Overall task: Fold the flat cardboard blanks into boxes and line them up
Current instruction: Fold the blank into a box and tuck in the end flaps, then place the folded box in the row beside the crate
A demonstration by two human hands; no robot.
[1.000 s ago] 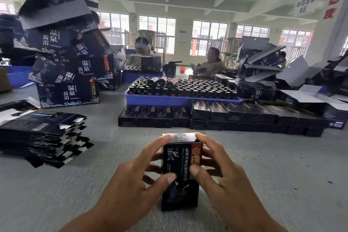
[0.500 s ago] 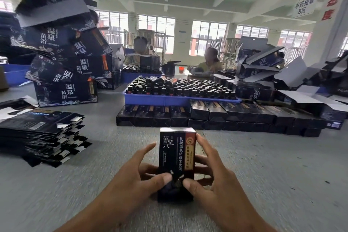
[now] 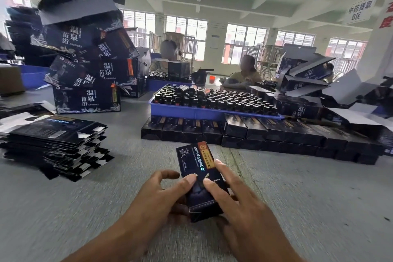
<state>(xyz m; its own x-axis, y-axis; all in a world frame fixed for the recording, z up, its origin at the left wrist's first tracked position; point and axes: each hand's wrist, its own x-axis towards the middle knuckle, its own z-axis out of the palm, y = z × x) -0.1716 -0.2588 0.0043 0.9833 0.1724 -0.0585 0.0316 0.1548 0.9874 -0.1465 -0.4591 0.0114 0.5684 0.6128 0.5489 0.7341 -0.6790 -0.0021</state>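
Fingers of the left hand [image 3: 157, 200] and right hand [image 3: 240, 202] are curled round a folded box [image 3: 198, 178], pinched from both sides with thumbs laid on its face, probably so it is kept squared. It is held over the table [image 3: 308, 187], near the row of finished boxes [image 3: 244, 134]; flat blanks [image 3: 53, 142] are stacked at left.

Left of the fingers [image 3: 188, 181] lies the stack of flat blanks [image 3: 53, 144]; beyond them the row of folded boxes [image 3: 265, 134], the bottle tray [image 3: 212, 111] behind it.
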